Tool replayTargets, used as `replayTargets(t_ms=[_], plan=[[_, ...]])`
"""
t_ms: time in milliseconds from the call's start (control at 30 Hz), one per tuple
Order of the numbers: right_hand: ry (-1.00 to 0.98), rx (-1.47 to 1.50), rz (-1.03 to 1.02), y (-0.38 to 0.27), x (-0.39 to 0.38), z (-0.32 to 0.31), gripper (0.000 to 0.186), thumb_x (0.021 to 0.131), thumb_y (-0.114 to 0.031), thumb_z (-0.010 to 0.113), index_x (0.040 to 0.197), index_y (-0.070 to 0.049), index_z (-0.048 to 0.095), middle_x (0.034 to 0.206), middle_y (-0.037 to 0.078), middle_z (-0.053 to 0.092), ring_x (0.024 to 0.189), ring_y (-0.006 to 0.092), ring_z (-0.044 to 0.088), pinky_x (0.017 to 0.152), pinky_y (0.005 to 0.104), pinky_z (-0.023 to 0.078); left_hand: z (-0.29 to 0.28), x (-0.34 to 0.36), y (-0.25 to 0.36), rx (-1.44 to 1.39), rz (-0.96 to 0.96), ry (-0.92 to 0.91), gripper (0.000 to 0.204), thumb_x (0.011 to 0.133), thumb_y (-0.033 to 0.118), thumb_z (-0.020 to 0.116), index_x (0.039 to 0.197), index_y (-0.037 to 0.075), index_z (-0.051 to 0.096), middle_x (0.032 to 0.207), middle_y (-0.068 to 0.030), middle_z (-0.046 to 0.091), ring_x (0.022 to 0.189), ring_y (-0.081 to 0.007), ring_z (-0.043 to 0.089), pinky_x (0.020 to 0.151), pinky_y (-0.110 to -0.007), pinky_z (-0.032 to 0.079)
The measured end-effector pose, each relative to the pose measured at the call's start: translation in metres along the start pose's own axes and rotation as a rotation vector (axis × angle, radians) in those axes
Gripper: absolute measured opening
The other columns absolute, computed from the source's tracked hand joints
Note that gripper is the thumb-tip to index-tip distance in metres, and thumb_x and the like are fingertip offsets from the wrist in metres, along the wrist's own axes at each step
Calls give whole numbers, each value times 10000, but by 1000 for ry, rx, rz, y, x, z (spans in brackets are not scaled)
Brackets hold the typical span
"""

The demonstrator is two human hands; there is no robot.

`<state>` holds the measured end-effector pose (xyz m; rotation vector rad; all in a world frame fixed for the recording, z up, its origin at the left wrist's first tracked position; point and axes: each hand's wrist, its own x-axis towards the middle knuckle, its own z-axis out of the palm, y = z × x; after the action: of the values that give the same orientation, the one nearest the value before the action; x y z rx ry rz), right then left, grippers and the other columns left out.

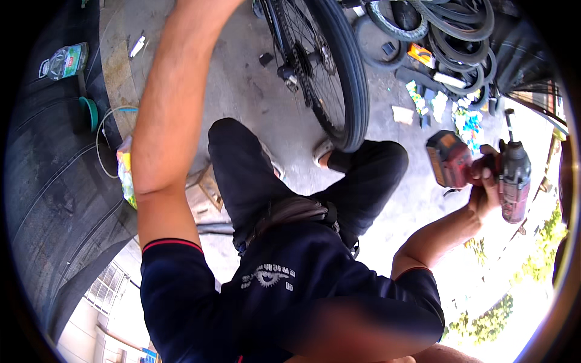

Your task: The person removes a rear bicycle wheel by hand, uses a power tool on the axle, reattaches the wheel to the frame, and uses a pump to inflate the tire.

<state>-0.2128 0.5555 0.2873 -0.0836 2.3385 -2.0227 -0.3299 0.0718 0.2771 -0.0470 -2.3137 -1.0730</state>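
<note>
My right hand (484, 184) grips a red and grey cordless impact driver (513, 187) with a battery, holding it upright at the right with a long socket bit pointing away from me. My left forearm (172, 91) stretches up past the top edge, so that hand is out of sight. In front of my bent knees stands a bicycle wheel (345, 91) with a black tyre, chain and rear derailleur (287, 77).
Tyres and tubes (460, 33) lie heaped at the upper right, beside scattered packets (469, 124) and an orange box (420, 55). At the left are dark sheeting (54, 169), a green bowl (89, 114), a plastic package (66, 60), a thin hose and a wooden stool (209, 192).
</note>
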Motion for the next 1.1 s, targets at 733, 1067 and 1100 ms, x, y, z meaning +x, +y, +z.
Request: replayTargets(t_ms=[733, 1067, 1100], plan=[[-1132, -542, 93, -84, -69, 534, 740, 779, -75, 733, 1466, -157, 471, 1464, 187, 429, 1182, 378, 603, 971, 447, 527, -333, -319, -183, 67, -1402, 45, 579, 705, 215, 876, 1179, 38, 595, 972, -104, 696, 899, -199, 690, 786, -359, 566], [-977, -1008, 617, 17, 54, 438, 555, 830, -95, 702, 1366, -93, 555, 1214, 161, 631, 944, 307, 688, 826, 409, 558, -321, -481, -508, 456, -1620, -207, 704, 540, 507, 956, 1013, 42, 721, 895, -35, 716, 766, -192, 659, 735, -371, 526], [-970, -1078, 672, 21, 57, 429, 546, 831, -91, 701, 1359, -91, 562, 1209, 161, 640, 934, 300, 687, 821, 403, 558, -305, -499, -520, 160, -1639, -146, 689, 567, 455, 963, 1048, 30, 714, 950, -62, 726, 834, -206, 680, 779, -373, 537]])
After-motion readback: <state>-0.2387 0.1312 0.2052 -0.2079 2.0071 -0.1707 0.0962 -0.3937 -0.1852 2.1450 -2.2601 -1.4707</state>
